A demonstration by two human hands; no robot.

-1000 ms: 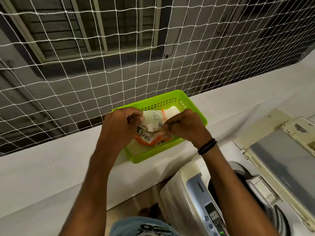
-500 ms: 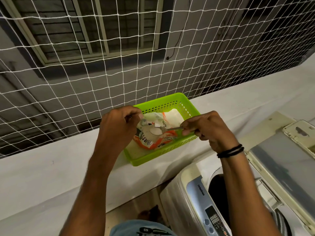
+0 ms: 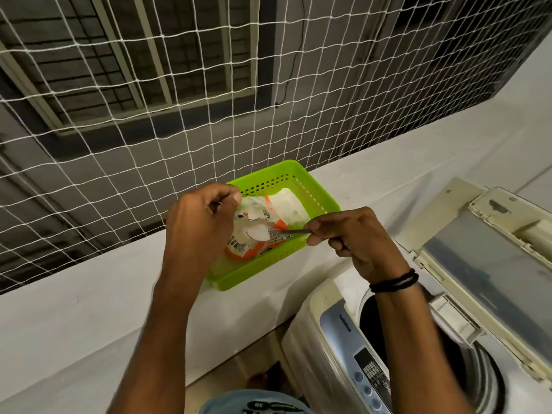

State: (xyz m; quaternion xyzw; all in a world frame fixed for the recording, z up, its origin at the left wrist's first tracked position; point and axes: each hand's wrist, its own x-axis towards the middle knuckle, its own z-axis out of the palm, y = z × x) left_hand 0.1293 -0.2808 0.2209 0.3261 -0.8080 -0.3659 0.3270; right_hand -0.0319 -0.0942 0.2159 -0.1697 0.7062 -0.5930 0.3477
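A lime-green perforated basket (image 3: 310,186) stands on a white ledge (image 3: 89,294) and holds a white and orange powder packet (image 3: 257,210). My left hand (image 3: 200,222) grips the packet's open top edge. My right hand (image 3: 352,234) pinches the handle of a metal spoon (image 3: 268,232), whose bowl carries a heap of white powder just above the packet. A second white packet (image 3: 288,201) lies at the basket's far end.
A top-loading washing machine (image 3: 337,339) stands at the lower right with its lid (image 3: 490,264) raised and the dark drum (image 3: 376,318) exposed. White netting (image 3: 209,115) closes off the space behind the ledge. My right wrist wears black bands (image 3: 394,282).
My right hand has drawn back to the right, out of the packet, bringing out the spoon loaded with powder. My left hand still holds the packet.
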